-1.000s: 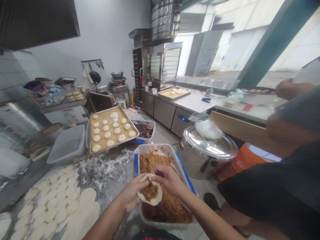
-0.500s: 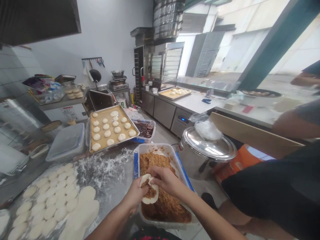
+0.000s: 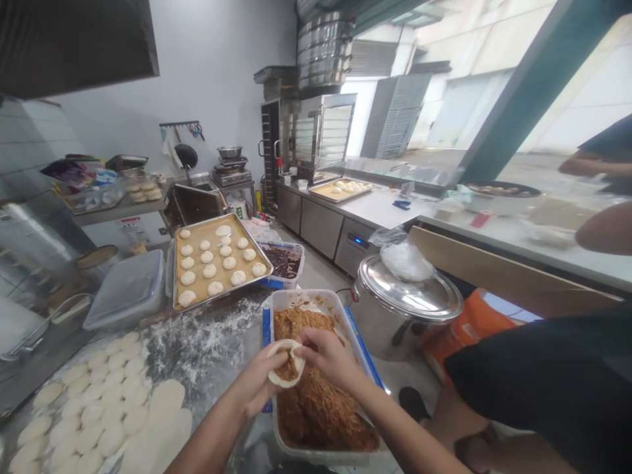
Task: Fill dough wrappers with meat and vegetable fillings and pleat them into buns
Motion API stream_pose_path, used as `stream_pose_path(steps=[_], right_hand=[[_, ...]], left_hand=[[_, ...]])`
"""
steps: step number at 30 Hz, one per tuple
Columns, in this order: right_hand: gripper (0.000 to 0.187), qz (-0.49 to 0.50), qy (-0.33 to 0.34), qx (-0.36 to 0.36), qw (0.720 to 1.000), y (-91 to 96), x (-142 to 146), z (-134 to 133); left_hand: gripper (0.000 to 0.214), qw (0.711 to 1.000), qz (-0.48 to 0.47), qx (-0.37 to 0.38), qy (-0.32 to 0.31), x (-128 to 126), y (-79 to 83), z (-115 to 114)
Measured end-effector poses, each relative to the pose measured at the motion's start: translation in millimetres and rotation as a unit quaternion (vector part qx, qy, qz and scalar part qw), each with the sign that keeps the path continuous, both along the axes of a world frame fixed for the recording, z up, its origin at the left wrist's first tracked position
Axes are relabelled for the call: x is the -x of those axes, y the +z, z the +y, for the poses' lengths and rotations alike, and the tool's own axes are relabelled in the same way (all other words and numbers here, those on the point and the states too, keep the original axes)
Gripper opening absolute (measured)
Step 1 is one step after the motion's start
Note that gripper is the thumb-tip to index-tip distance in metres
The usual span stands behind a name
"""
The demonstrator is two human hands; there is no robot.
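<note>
The person's left hand (image 3: 257, 382) and right hand (image 3: 326, 355) clamp their fingers on a round white dough wrapper (image 3: 298, 370), partly hiding it, above a clear plastic tub (image 3: 326, 301) of brown filling (image 3: 330, 411); pale dough discs (image 3: 111, 413) run off lower left, open floury grey desk (image 3: 197, 349) between; beyond, a rectangular metal tray (image 3: 202, 230)

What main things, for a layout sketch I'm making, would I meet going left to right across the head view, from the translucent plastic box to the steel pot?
Translucent plastic box → baking tray → left hand → filled dough wrapper → right hand → steel pot.
</note>
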State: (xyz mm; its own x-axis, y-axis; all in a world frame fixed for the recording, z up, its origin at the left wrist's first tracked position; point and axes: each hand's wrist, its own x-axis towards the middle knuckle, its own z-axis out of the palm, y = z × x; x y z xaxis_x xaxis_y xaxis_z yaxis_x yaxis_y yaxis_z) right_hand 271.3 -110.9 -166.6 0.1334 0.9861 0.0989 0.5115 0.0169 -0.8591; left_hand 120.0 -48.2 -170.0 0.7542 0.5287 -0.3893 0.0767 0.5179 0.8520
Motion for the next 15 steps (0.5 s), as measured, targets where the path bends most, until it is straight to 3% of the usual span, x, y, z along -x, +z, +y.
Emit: stream_pose_path(steps=[2,6,11,15], right_hand=[[0.017,0.06,-0.016,-0.016,0.998,-4.0,-1,-1],[0.018,0.086,0.033,-0.034,0.995,-4.1,0,-3],[0.006,-0.082,-0.005,-0.033,0.996,-0.2,4,-6],[0.008,-0.184,0.045,-0.049,0.981,5.8,5,-10]], left_hand=[[0.046,0.996,-0.063,0.042,0.036,0,1.4,-4],[0.052,0.991,-0.047,-0.059,0.11,-2,-10.8,-11],[0.043,0.983,0.007,-0.142,0.112,-4,-25.3,-7],[0.033,0.987,0.029,-0.145,0.069,-8,-18.7,-10]])
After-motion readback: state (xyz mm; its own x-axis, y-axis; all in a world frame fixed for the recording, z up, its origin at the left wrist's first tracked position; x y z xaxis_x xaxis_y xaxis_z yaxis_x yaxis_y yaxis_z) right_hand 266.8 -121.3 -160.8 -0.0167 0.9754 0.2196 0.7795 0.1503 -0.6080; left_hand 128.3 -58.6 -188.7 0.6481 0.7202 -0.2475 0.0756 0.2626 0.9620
